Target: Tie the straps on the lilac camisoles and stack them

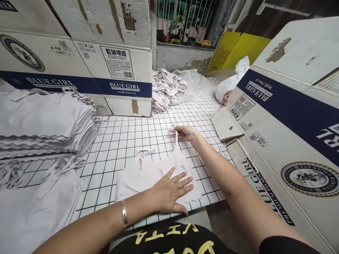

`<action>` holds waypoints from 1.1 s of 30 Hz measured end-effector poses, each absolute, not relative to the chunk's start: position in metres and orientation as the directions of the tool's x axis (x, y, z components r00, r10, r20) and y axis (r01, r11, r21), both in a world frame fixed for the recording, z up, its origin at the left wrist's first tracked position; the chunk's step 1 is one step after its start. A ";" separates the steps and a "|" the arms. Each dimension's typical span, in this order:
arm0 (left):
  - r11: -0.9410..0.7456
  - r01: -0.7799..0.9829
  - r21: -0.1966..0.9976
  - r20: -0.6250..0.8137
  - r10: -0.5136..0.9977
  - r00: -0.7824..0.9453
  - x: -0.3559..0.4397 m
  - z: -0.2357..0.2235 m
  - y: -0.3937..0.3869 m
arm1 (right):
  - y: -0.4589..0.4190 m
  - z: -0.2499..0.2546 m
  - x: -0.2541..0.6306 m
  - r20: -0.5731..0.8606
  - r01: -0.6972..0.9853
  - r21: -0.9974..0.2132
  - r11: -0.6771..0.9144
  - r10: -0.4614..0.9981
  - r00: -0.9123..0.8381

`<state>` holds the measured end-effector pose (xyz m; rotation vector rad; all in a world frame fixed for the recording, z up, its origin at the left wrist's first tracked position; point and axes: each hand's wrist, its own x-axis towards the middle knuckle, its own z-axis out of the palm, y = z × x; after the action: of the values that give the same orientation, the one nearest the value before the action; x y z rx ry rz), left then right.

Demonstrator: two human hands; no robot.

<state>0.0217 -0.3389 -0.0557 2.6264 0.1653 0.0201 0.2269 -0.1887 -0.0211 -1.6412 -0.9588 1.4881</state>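
Observation:
A pale camisole top (148, 173) lies on the white table with a black grid (127, 130), close to its front edge. My left hand (172, 190) rests flat on the fabric, fingers spread, a silver bangle at the wrist. Farther out, my right hand (184, 133) pinches one thin shoulder strap (176, 138) near its top and draws it up straight from the garment. The other strap (143, 157) lies loose and curled at the upper left of the top.
Stacks of similar pale garments (39, 116) stand at left. White and blue cartons (127, 70) rise behind them, and another open carton (278, 106) borders the right. Crumpled pale fabric (169, 88) in clear plastic lies at the back. Another person's hand (226, 98) shows beside the right carton.

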 end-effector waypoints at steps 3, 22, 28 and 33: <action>-0.864 0.107 0.492 -0.044 0.098 0.994 0.017 -0.050 -0.340 | -0.163 -0.003 0.242 -0.481 -0.021 -0.876 -0.481 0.873 0.078; 0.843 -0.354 0.405 -0.317 0.493 0.811 0.038 0.000 -0.308 | -0.396 0.004 0.213 0.131 0.219 -0.970 0.107 0.987 0.094; 0.831 -0.374 0.413 -0.383 0.531 0.756 0.049 0.010 -0.311 | -0.381 -0.013 0.207 -0.215 0.014 -0.974 -0.224 0.915 -0.340; 0.694 -0.310 0.649 -0.375 0.648 0.663 0.047 0.007 -0.287 | -0.380 -0.015 0.205 -0.424 0.092 -0.902 -0.422 0.827 -0.369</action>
<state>0.0472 -0.2874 0.0068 0.5802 0.6364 0.5771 0.2046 -0.3796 -0.0154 -1.3305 -1.2559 1.8439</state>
